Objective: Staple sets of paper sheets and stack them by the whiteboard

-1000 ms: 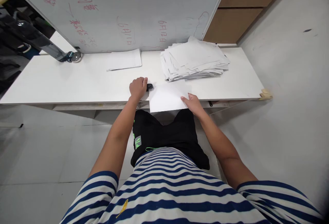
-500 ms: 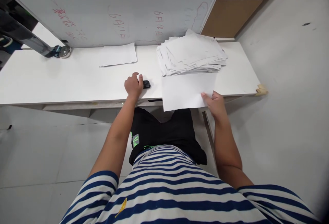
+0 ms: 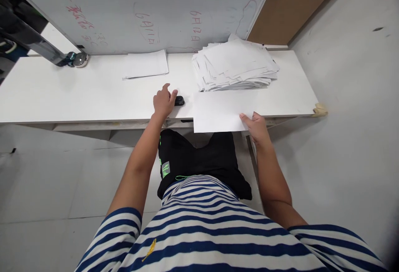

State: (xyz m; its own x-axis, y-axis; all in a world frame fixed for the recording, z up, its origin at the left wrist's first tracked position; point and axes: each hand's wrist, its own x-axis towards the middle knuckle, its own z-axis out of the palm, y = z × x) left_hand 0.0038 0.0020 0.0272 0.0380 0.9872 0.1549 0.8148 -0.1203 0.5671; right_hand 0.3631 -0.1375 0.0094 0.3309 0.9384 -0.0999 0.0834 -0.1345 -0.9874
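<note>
My right hand (image 3: 256, 126) pinches a white sheet of paper (image 3: 220, 112) at its lower right, thumb on top and fingers underneath. The sheet juts over the desk's front edge, just in front of a messy stack of papers (image 3: 233, 64). My left hand (image 3: 163, 100) is over the desk with index finger and thumb apart. Right beside its thumb lies a small black object (image 3: 179, 100), perhaps a stapler; its left end is hidden by the hand, and I cannot tell whether they touch.
A thinner, neater pile of papers (image 3: 146, 64) lies at the back of the white desk (image 3: 77, 97), under a whiteboard (image 3: 168, 10) with red writing. A clear cylinder (image 3: 37, 41) and a small round device (image 3: 81, 59) are at the left. A wall (image 3: 346, 97) bounds the right side.
The sheet in my right hand has come away from under the stack's front edge and shifted slightly left. My left thumb and index finger have spread a little beside the black object.
</note>
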